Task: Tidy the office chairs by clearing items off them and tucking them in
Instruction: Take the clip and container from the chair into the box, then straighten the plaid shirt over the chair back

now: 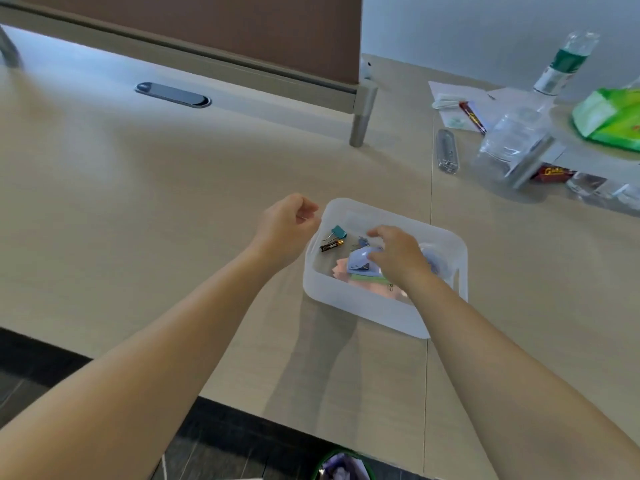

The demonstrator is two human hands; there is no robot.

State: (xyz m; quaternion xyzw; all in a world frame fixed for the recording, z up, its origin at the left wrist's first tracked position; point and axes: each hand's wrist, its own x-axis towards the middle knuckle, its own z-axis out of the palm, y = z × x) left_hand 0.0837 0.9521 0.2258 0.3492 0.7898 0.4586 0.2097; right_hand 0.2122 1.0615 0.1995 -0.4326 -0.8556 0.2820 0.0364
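A translucent white plastic bin (363, 306) sits on the light wood desk (138, 202). Inside lie a teal binder clip (338, 231), a black and gold battery (331, 245), pink paper (341, 268) and a pale blue folded piece (360, 259). My right hand (398, 254) reaches down into the bin, fingers curled over the pale blue piece; whether it grips it I cannot tell. My left hand (289, 225) hovers just left of the bin's far left corner with its fingers loosely curled and nothing seen in it. No chair is visible.
At the far right stand a clear water bottle (526, 126), a green bag (609, 116), white papers (457, 102), a clear pen case (446, 150) and snack wrappers (554, 173). A brown partition (214, 26) runs along the back. A grey cable cover (173, 94) is set into the desk. Dark floor lies below the desk edge.
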